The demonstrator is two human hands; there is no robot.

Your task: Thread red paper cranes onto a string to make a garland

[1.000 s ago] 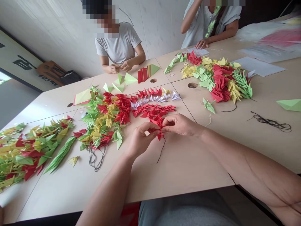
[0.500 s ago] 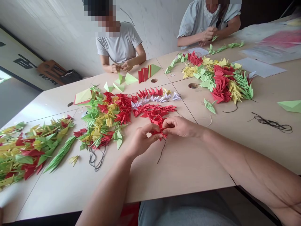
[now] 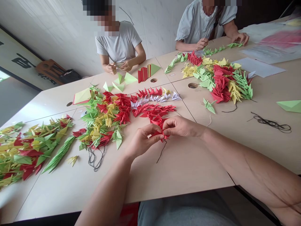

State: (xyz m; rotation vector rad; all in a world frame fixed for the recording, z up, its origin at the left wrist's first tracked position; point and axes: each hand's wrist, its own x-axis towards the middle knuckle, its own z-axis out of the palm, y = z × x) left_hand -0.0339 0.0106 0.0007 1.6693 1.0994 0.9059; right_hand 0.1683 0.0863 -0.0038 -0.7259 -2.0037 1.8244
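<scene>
My left hand (image 3: 142,139) and my right hand (image 3: 180,126) meet over the light wooden table (image 3: 178,169), both pinching the near end of a string of red paper cranes (image 3: 155,113). A dark thread (image 3: 161,151) hangs from that end down onto the table. The red string runs back from my fingers to a heap of red, green and yellow cranes (image 3: 105,117). A row of white cranes (image 3: 155,99) lies just beyond it.
More crane heaps lie at the far left (image 3: 28,147) and back right (image 3: 218,78). A coil of dark thread (image 3: 270,122) lies at the right, a green crane string (image 3: 60,153) at the left. Two people sit across the table, folding paper. Cable holes (image 3: 192,85) pierce the tabletop.
My hands have closed slightly together on the red string. The person at the back right has lowered both arms and laid a green crane string on the table.
</scene>
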